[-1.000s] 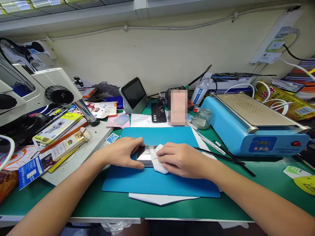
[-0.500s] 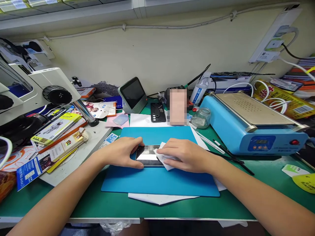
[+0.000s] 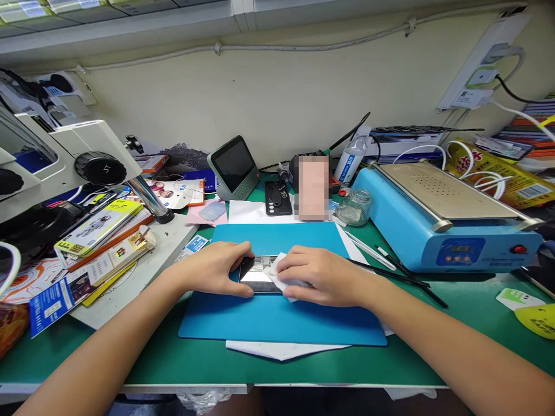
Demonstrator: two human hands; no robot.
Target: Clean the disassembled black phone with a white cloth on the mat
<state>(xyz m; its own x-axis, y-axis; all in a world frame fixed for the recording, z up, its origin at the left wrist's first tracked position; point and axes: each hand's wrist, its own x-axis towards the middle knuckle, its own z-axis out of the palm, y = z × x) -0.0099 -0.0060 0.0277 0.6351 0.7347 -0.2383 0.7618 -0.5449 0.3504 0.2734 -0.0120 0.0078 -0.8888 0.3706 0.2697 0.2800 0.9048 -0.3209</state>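
A dark, glossy phone [image 3: 259, 279] lies flat on the blue mat [image 3: 277, 320], its surface reflecting bright light. Thumb and fingers of my left hand [image 3: 217, 268] clasp its left end along the near and far edges. In my right hand [image 3: 321, 276] is a folded white wipe [image 3: 277, 271], pressed onto the phone's right part. The wipe and my fingers hide that end of the phone.
To the right stands a blue heating machine [image 3: 433, 231] with a metal plate. Black and white sticks [image 3: 410, 268] lie before it. A glass jar [image 3: 358, 208], a black phone case [image 3: 278, 198] and a small display [image 3: 234, 167] stand behind the mat. A microscope stand [image 3: 151, 190] occupies the left.
My right hand has shifted slightly left with the wipe, covering a bit more of the phone. My left hand has stayed in place.
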